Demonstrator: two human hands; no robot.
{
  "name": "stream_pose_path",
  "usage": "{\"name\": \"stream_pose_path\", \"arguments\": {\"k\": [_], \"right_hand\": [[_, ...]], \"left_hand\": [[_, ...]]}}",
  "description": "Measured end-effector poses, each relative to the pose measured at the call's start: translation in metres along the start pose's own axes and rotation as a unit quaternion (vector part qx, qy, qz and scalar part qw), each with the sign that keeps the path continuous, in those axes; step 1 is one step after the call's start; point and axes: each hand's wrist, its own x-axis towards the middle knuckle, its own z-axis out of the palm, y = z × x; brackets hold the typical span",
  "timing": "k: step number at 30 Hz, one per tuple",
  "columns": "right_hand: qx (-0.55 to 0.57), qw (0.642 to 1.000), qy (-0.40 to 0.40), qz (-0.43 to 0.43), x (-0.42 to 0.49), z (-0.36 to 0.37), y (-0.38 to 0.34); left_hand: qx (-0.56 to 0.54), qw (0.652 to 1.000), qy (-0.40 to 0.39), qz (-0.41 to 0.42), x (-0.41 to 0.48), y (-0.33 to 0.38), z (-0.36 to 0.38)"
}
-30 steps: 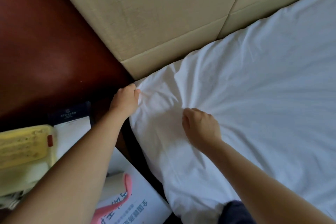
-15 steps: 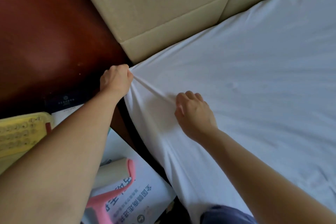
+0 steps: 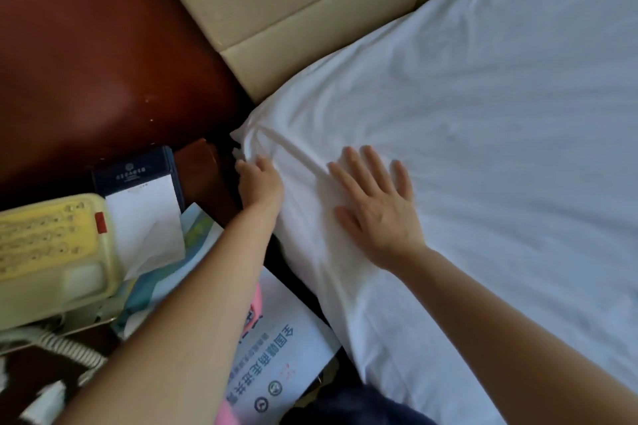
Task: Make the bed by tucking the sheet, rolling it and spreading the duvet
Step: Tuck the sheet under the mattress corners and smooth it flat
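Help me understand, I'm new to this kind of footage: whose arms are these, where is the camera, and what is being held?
No machine here: a person wears one camera on the head, looking down at their bare hands. The left hand grips the bunched corner of the white sheet. The right hand lies flat on it, fingers spread, holding nothing. Behind stands a beige padded headboard. To the left lie a cream telephone, a notepad and printed leaflets.

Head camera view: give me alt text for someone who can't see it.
A person's left hand grips the white sheet at its corner by the beige headboard while the right hand presses flat on it.
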Motion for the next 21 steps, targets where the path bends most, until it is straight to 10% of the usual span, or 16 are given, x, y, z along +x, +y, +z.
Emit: {"name": "stream_pose_path", "arguments": {"k": [10,21], "right_hand": [[0.078,0.991,0.107,-0.019,-0.090,0.017,-0.011],[-0.026,0.987,-0.120,0.108,-0.092,-0.003,-0.053]], "left_hand": [[0.154,0.983,-0.011,0.102,-0.013,-0.044,-0.022],[-0.079,0.990,-0.040,-0.112,-0.021,-0.026,-0.047]]}}
